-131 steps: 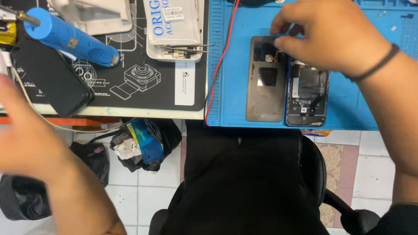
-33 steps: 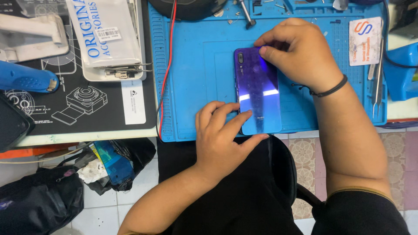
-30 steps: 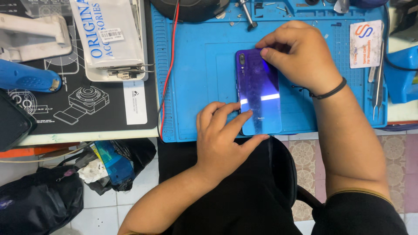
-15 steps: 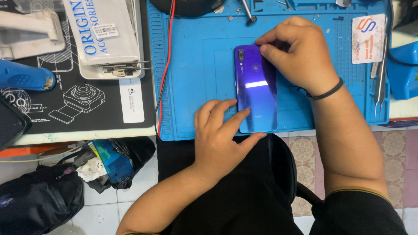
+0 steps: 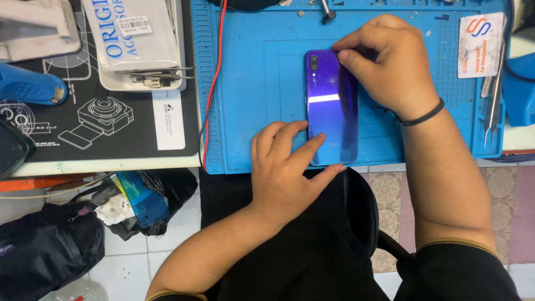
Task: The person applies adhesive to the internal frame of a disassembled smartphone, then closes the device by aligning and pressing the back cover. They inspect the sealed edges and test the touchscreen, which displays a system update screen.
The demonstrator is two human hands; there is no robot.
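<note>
Head view, looking down at a workbench: a glossy purple-blue phone [image 5: 332, 106] lies back-side up on a blue work mat [image 5: 256, 83], near the mat's front edge. The left hand [image 5: 287, 167] rests at the phone's lower end, fingers spread, index finger and thumb pressing flat on the back cover — not closed around it. The right hand [image 5: 384, 67] curls over the phone's top right corner, fingertips pinched against its edge. A red wire [image 5: 214, 72] runs down the mat's left side; tweezers [image 5: 493, 106] lie at the far right. A white box [image 5: 136, 42] sits on a black mat [image 5: 100, 120] to the left. Uneven pressing could likely leave the cover unseated — or slide the phone toward the mat's edge.
</note>
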